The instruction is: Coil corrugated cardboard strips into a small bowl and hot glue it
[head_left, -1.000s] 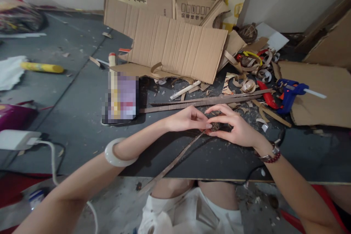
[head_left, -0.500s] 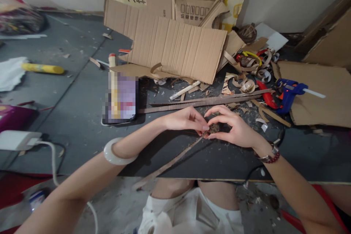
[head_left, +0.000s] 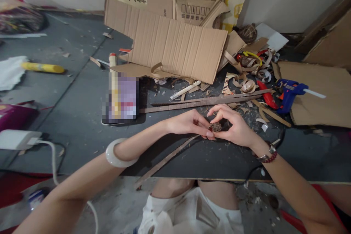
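A small brown coil of corrugated cardboard [head_left: 215, 127] sits between my two hands, just above the dark table near its front edge. From it a long thin cardboard strip [head_left: 170, 161] runs down to the left, its tail reaching past the table's edge. My left hand [head_left: 193, 124] is closed at the coil's left side, thumb and fingers pinching where strip and coil meet. Curved around the right side, my right hand [head_left: 233, 126] grips the coil, its thumb below and index finger arched over. The fingers partly hide the coil.
Behind my hands lie more cardboard strips [head_left: 203, 101], a white stick [head_left: 185, 90] and a large cardboard sheet [head_left: 175, 47]. A blue glue gun [head_left: 290, 95] and a red-handled tool [head_left: 267, 95] are at the right. A phone [head_left: 123, 98] with a blurred screen lies left, a yellow tube [head_left: 43, 68] farther left.
My left hand has shifted slightly right and down, its fingers now lower along the coil. The coil has turned a little and shows more of its spiral face.
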Motion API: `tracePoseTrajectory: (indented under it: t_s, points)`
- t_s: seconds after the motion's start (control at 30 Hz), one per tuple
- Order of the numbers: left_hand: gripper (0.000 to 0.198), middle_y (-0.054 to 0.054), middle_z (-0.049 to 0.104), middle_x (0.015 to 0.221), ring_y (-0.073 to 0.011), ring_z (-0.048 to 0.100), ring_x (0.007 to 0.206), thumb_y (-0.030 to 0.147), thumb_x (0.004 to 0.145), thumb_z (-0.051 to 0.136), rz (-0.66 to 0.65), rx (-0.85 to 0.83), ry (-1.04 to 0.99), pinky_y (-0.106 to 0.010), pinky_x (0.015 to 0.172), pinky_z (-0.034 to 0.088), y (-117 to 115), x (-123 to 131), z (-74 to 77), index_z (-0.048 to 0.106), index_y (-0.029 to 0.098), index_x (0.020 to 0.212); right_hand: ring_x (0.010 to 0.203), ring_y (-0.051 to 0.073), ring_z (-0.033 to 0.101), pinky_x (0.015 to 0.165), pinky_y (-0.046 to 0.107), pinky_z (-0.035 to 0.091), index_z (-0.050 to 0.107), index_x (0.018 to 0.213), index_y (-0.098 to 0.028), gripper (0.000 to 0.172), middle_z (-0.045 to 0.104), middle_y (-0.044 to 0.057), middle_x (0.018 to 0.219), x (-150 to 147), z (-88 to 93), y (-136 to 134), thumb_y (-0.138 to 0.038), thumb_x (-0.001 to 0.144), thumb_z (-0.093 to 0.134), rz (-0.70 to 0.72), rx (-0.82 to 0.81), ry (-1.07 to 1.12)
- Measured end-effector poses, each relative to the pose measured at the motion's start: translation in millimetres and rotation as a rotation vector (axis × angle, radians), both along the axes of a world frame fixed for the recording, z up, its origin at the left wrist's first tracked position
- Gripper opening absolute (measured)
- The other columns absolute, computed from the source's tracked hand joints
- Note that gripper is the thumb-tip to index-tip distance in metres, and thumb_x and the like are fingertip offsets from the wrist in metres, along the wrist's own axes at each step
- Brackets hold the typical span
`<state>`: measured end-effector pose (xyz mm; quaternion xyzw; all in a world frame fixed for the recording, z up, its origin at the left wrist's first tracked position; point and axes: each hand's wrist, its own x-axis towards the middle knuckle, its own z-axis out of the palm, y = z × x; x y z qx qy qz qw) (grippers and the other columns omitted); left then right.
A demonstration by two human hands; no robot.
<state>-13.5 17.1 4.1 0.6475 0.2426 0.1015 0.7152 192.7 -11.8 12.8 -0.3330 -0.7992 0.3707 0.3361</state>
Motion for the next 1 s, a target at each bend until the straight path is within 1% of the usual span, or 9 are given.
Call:
tracePoseTrajectory:
  t_s: [0.1, 0.17, 0.23, 0.37, 0.6, 0.73, 0.87, 0.93, 1.0]
  points:
    - [0.026, -0.002, 0.065, 0.064, -0.0062, 0.046, 0.055, 0.034, 0.078, 0.070, -0.008, 0.057, 0.014, -0.017, 0.050, 0.032, -1.3, 0.4, -2.2, 0.076, 0.011, 0.084, 0.103, 0.020, 0.056, 0.088, 0.037, 0.045, 0.052, 0.076, -0.021, 0.025, 0.061, 0.006, 0.106, -0.3, -1.3, -0.2, -0.024, 0.071, 0.076, 0.014, -0.006, -0.002]
    - [0.029, 0.001, 0.058, 0.058, -0.0055, 0.039, 0.052, 0.038, 0.077, 0.070, -0.001, 0.074, 0.033, -0.018, 0.048, 0.027, -2.0, 0.3, -2.8, 0.076, 0.009, 0.081, 0.103, 0.020, 0.056, 0.088, 0.037, 0.045, 0.053, 0.076, -0.021, 0.024, 0.061, 0.006, 0.106, -0.5, -1.7, -0.1, -0.024, 0.072, 0.076, 0.016, -0.011, -0.005]
    - [0.033, 0.001, 0.054, 0.058, -0.0055, 0.037, 0.053, 0.041, 0.077, 0.069, 0.031, 0.077, 0.036, -0.018, 0.049, 0.026, -2.4, 0.3, -3.6, 0.074, 0.009, 0.079, 0.102, 0.020, 0.057, 0.088, 0.038, 0.046, 0.053, 0.076, -0.021, 0.021, 0.061, 0.006, 0.105, -0.8, -1.8, -0.1, -0.026, 0.074, 0.074, 0.008, -0.010, -0.005]
    - [0.036, 0.001, 0.052, 0.060, -0.0061, 0.036, 0.053, 0.043, 0.079, 0.066, 0.111, 0.068, 0.038, -0.019, 0.049, 0.026, -2.9, 0.7, -6.3, 0.074, 0.008, 0.083, 0.102, 0.020, 0.057, 0.089, 0.038, 0.045, 0.055, 0.079, -0.022, 0.020, 0.060, 0.005, 0.106, -1.2, -2.3, -0.7, -0.028, 0.075, 0.074, 0.004, -0.012, -0.012]
    - [0.034, 0.004, 0.042, 0.052, -0.0050, 0.029, 0.050, 0.041, 0.077, 0.069, 0.142, 0.058, 0.025, -0.020, 0.046, 0.021, -6.3, 5.1, -3.2, 0.072, 0.007, 0.073, 0.102, 0.020, 0.056, 0.087, 0.037, 0.046, 0.052, 0.079, -0.022, 0.020, 0.060, 0.005, 0.104, -2.0, -5.2, -1.3, -0.025, 0.077, 0.072, -0.010, 0.045, -0.005]
    - [0.032, 0.004, 0.042, 0.050, -0.0050, 0.029, 0.050, 0.039, 0.076, 0.069, 0.181, 0.088, 0.022, -0.019, 0.045, 0.020, -7.6, 6.9, -1.1, 0.070, 0.008, 0.067, 0.100, 0.020, 0.056, 0.085, 0.037, 0.047, 0.052, 0.081, -0.022, 0.020, 0.061, 0.006, 0.102, -3.3, -8.4, -1.6, -0.026, 0.077, 0.071, -0.030, 0.092, -0.023]
    - [0.034, 0.004, 0.042, 0.048, -0.0036, 0.027, 0.047, 0.038, 0.077, 0.068, 0.229, 0.125, 0.034, -0.019, 0.043, 0.019, -5.8, 6.0, -0.1, 0.068, 0.008, 0.063, 0.099, 0.020, 0.057, 0.082, 0.036, 0.049, 0.056, 0.088, -0.023, 0.020, 0.061, 0.006, 0.104, -4.6, -9.4, -1.9, -0.029, 0.077, 0.072, -0.062, 0.090, -0.030]
    - [0.031, 0.004, 0.048, 0.049, -0.0033, 0.032, 0.047, 0.036, 0.077, 0.069, 0.276, 0.118, 0.032, -0.017, 0.043, 0.024, -4.1, 5.3, 1.3, 0.069, 0.008, 0.063, 0.100, 0.020, 0.058, 0.080, 0.034, 0.050, 0.058, 0.094, -0.024, 0.023, 0.061, 0.006, 0.105, -4.3, -8.5, -1.3, -0.030, 0.077, 0.072, -0.089, 0.088, -0.023]
    - [0.025, 0.001, 0.059, 0.055, -0.0048, 0.044, 0.050, 0.032, 0.076, 0.070, 0.326, 0.074, 0.022, -0.016, 0.048, 0.034, -2.7, 4.9, 3.1, 0.071, 0.009, 0.067, 0.101, 0.020, 0.058, 0.079, 0.034, 0.051, 0.060, 0.099, -0.024, 0.026, 0.061, 0.006, 0.106, -3.3, -7.7, -0.5, -0.031, 0.078, 0.071, -0.118, 0.098, -0.016]
